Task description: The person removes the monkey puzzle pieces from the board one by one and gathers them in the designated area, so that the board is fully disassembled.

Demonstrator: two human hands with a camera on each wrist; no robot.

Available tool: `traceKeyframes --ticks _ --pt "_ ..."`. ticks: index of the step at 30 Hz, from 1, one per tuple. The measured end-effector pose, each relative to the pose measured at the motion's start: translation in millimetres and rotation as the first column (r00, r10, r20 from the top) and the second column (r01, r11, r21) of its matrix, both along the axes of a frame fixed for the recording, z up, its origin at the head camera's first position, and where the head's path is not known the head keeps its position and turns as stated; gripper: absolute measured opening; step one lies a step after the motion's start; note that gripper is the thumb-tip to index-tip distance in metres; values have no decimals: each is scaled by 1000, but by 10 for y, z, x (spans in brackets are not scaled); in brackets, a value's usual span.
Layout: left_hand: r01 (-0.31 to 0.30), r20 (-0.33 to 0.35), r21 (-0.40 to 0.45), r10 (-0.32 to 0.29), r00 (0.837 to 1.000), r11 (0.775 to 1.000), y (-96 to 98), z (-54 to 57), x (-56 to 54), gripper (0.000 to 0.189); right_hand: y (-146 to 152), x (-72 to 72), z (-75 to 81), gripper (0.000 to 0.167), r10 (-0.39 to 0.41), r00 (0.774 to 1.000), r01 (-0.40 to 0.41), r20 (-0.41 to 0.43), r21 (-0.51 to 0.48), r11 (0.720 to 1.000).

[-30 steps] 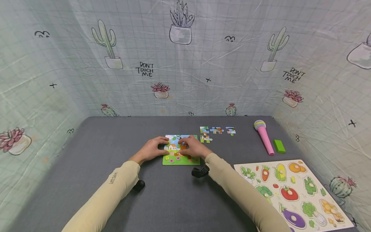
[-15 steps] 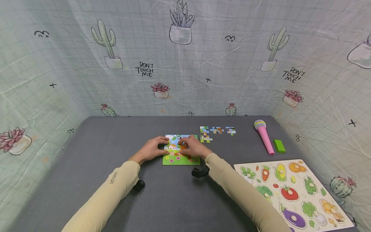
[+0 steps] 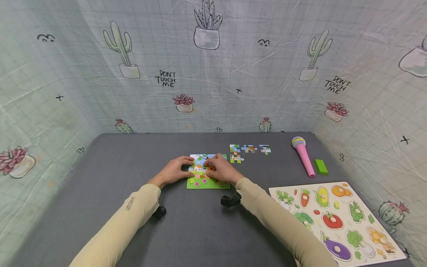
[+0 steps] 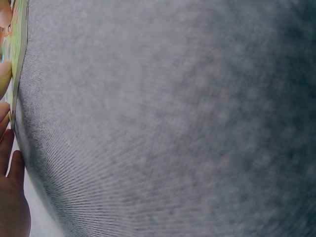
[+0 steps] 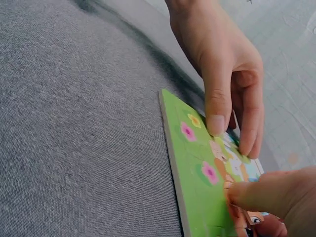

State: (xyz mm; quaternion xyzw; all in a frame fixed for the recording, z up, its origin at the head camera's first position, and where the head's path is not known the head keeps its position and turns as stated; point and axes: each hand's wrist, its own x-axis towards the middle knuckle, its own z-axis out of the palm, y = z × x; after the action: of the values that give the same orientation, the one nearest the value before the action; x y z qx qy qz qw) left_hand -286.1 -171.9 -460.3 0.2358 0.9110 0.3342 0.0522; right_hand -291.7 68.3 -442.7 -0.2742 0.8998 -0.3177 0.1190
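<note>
A cartoon jigsaw puzzle point(image 3: 208, 184) in a flat board lies at mid-table, with a house, an orange figure and flowers on green. My left hand point(image 3: 171, 171) is at its left side, fingers apart, thumb and fingertips resting on the surface. My right hand point(image 3: 224, 171) bends over the middle, thumb and fingers curled around a puzzle piece point(image 3: 210, 169) that they mostly hide. In the right wrist view, the right thumb point(image 5: 264, 194) presses an orange part of the picture, and the left hand point(image 5: 222, 64) touches the far end. The left wrist view catches only the puzzle's edge point(image 4: 20, 44).
Several loose pieces point(image 3: 249, 148) lie just beyond the puzzle's right corner. Farther right are a pink toy microphone point(image 3: 304, 157) and a green block point(image 3: 321, 167). A vegetable peg board point(image 3: 320, 200) lies at the front right. Patterned cloth walls enclose the grey table.
The head view has shifted very slightly, so everything sits a little higher in it. Both hands keep nearly the same place and pose on the puzzle.
</note>
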Motion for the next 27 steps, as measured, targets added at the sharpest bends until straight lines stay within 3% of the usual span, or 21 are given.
traceKeyframes --ticks 6,13,20,27 --pt "0 -7 -5 0 1000 1000 7 -4 -6 49 19 -3 36 38 17 997 -18 79 8 1000" --pt "5 -12 -7 -5 1000 1000 -3 -5 -6 49 24 4 27 39 27 996 -26 86 -14 1000" --pt "9 -11 -7 -9 1000 1000 -1 5 -12 49 27 18 11 33 -41 994 49 101 -80 996" --pt "12 3 -11 -12 1000 1000 -3 10 4 50 23 12 -32 39 -83 991 96 106 -119 988"
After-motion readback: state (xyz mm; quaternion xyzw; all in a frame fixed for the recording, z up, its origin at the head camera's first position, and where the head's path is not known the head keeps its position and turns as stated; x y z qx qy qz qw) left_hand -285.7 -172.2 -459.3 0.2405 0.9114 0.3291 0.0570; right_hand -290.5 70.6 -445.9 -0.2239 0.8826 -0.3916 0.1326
